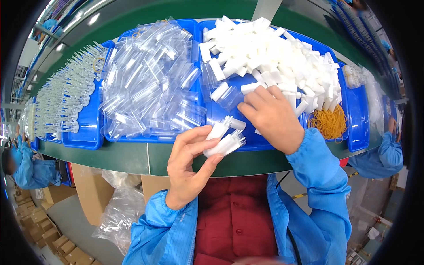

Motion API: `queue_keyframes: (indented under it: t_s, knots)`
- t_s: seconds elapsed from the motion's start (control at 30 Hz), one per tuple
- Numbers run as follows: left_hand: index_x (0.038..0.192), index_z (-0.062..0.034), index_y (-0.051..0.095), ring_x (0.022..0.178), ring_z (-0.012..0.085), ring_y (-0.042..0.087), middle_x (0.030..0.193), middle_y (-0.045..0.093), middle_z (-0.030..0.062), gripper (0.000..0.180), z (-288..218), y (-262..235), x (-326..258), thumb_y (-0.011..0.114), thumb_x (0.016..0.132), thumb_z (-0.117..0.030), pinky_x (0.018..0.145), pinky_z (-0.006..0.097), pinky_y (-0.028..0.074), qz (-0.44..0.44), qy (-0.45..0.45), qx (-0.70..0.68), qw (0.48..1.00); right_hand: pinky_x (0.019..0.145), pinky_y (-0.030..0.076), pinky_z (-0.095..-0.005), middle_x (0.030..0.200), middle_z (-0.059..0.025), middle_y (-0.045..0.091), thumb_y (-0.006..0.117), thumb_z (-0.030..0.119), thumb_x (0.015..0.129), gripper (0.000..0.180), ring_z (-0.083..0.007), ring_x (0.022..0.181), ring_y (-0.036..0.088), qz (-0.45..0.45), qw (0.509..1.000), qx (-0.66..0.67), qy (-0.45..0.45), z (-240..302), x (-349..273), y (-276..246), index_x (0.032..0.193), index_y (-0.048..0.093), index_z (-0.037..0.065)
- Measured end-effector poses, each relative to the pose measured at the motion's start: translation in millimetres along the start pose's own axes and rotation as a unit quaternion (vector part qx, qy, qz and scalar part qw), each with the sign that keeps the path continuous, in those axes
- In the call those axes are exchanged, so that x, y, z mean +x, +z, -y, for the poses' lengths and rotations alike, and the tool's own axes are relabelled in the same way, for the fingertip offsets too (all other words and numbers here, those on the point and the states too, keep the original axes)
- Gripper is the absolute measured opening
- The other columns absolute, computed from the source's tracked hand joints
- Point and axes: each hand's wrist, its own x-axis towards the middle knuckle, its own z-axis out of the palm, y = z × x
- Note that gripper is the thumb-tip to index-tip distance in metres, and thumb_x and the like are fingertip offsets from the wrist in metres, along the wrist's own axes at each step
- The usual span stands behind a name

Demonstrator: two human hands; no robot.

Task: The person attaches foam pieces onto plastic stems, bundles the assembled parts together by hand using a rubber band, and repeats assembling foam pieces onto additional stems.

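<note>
My left hand (190, 163), closed between thumb and fingers, holds a small bundle of white foam pieces (225, 143) with clear plastic at their ends. The bundle is tilted over the near edge of the blue tray (221, 115). To its right, my right hand (274, 119) reaches into that tray with its fingers curled down. A white foam block (250, 88) lies right at its fingertips; what is under the fingers is hidden. Just left of the fingers lie a clear plastic sleeve (230, 98) and another white block (219, 91).
Behind my right hand rises a heap of white foam blocks (274, 53). Clear plastic sleeves (150, 75) fill the left tray; rows of translucent spiky parts (70, 97) stand farther left. Yellow rubber bands (328, 123) lie at the right. Cardboard boxes (92, 190) stand below the green table (119, 158).
</note>
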Motion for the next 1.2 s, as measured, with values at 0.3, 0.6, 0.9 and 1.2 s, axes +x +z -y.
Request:
queue_keyframes:
  t_s: [0.3, 0.6, 0.9, 1.2]
  knots:
    - [0.113, 0.0006, 0.07, 0.116, 0.027, 0.063, 0.13, 0.056, 0.017, 0.029, 0.6, 6.7, 0.9, 0.075, 0.085, 0.003, 0.089, 0.033, 0.057, 0.02, -0.004, -0.007, 1.0, 0.086, 0.051, -0.0258, 0.1, -0.0074, 0.064, 0.07, 0.001, 0.091, 0.044, -0.0132, 0.098, 0.064, -0.197, 0.55, 0.749, 0.312, 24.4, -12.7, -25.1, 0.129, 0.048, 0.0]
    - [0.115, 0.0024, 0.066, 0.115, 0.0246, 0.063, 0.132, 0.053, 0.017, 0.027, -2.6, 22.4, 2.6, 0.07, 0.088, 0.005, 0.09, 0.032, 0.06, 0.035, -0.033, -0.045, 0.998, 0.08, 0.054, -0.025, 0.096, -0.0085, 0.065, 0.075, 0.007, 0.09, 0.038, -0.0125, 0.089, 0.066, -0.15, 0.48, 0.794, 0.343, 36.6, -30.0, -12.6, 0.117, 0.048, 0.002]
    - [0.114, 0.0024, 0.066, 0.112, 0.0239, 0.064, 0.13, 0.054, 0.0168, 0.026, -5.4, 27.2, 2.0, 0.07, 0.088, 0.005, 0.088, 0.031, 0.059, 0.029, -0.035, -0.02, 0.999, 0.073, 0.05, -0.023, 0.092, -0.0054, 0.064, 0.08, 0.012, 0.086, 0.028, -0.0099, 0.085, 0.064, -0.195, 0.579, 0.726, 0.317, 39.5, -35.3, 5.6, 0.099, 0.056, 0.004]
    - [0.104, -0.0012, 0.072, 0.105, 0.0268, 0.067, 0.121, 0.062, 0.0156, 0.025, -13.0, 30.5, 9.8, 0.078, 0.081, 0.001, 0.083, 0.033, 0.056, 0.025, 0.051, 0.133, 0.989, 0.071, 0.049, -0.0249, 0.089, -0.0046, 0.063, 0.085, 0.015, 0.08, 0.029, -0.0101, 0.081, 0.061, -0.19, 0.67, 0.65, 0.303, 36.8, -41.7, 11.7, 0.09, 0.06, 0.004]
